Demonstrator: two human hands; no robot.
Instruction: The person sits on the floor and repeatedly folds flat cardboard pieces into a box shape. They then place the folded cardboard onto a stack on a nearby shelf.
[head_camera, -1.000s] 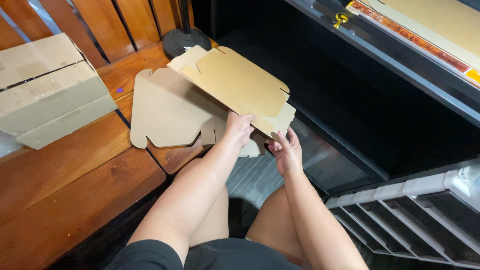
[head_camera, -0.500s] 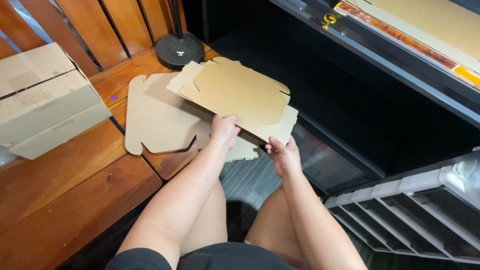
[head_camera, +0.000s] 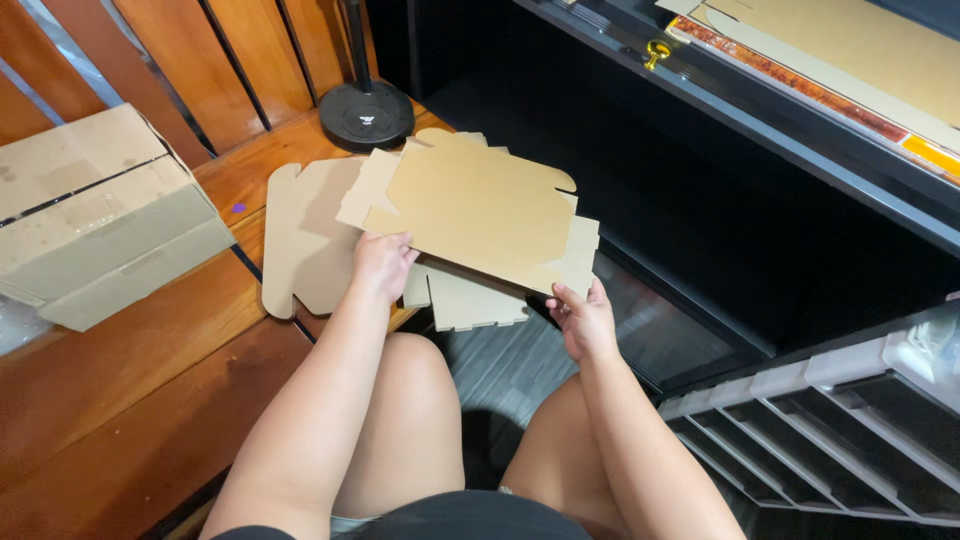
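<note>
i have the flat cardboard blank (head_camera: 480, 215) pinched by left hand (head_camera: 380, 265) and right hand (head_camera: 583, 322), lifted off the stack (head_camera: 305, 240) beneath; next i'd fold its flaps.

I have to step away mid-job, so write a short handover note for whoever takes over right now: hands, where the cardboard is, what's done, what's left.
Left hand: grips the near left edge of the top flat cardboard box blank, raised off the pile.
Right hand: holds that blank's near right corner.
Pile of flat blanks: lies on the wooden platform, partly overhanging its edge.
Taped cardboard box: sits closed at far left, untouched.
Done: one blank picked up, unfolded.
Left: judging by the flat state, all folding of this blank and those beneath.
</note>
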